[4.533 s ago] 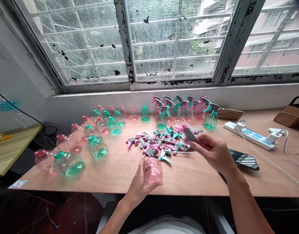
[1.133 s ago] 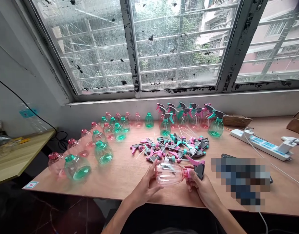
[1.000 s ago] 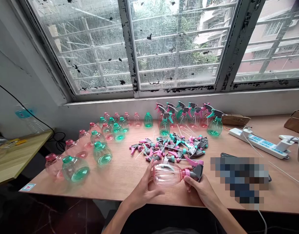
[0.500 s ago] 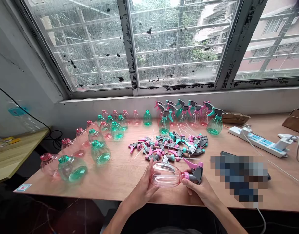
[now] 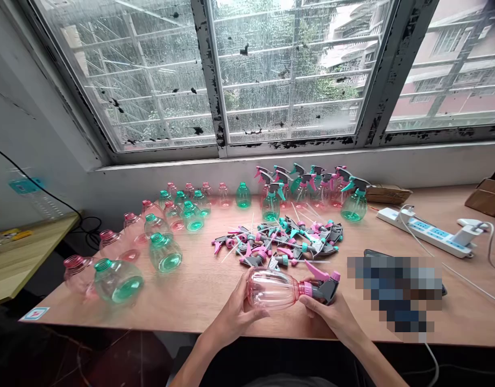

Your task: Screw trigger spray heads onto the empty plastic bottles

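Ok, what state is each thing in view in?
Held bottle: on its side, sprayer on, tightness unclear
Left grip: on the bottle
Right grip: on the sprayer
Loose sprayers: heaped
Left bottles: no sprayers
Back bottles: sprayers on
Power strip: plugs in
Pixelated device: cannot tell

Translucent pink bottle [image 5: 271,288] held sideways; grey-pink sprayer [image 5: 327,290] on its neck.

Forearms [image 5: 202,352] angled inward, left grip [image 5: 233,314] cupped, thumb [image 5: 257,315] extended, right grip [image 5: 329,313] curled.
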Demonstrator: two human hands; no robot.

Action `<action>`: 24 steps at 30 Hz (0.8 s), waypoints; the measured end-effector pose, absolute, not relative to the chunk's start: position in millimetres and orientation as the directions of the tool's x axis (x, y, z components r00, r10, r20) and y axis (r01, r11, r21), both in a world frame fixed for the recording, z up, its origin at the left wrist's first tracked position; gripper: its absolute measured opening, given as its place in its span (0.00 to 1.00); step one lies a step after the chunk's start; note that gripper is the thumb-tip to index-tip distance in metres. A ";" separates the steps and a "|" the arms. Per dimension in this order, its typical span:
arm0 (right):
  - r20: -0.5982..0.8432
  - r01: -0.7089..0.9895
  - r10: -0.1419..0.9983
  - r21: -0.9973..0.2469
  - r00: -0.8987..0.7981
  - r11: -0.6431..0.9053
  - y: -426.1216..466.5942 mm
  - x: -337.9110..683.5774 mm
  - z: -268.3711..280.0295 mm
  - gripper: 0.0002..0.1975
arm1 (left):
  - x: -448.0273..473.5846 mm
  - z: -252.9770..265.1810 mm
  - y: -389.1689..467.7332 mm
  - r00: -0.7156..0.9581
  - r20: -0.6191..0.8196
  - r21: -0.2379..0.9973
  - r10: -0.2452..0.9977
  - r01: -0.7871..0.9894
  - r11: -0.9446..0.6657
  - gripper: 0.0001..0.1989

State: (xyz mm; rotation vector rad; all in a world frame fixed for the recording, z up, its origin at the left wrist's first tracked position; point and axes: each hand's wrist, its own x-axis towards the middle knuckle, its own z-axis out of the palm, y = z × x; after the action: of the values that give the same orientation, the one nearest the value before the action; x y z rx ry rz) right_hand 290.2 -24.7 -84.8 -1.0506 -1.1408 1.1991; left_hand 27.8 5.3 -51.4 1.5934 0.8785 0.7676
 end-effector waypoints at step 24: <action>0.093 -0.075 0.995 -0.993 0.019 0.095 -25.9 292.2 -82.7 0.19 | 25.9 -54.8 9.0 0.525 0.023 0.986 0.851 0.129 -0.106 0.53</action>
State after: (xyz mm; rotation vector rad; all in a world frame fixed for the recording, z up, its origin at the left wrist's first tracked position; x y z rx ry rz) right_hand 292.2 -25.9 -82.7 -1.0921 -1.1849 1.1633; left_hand 25.9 9.0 -54.8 1.5797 0.8620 0.7600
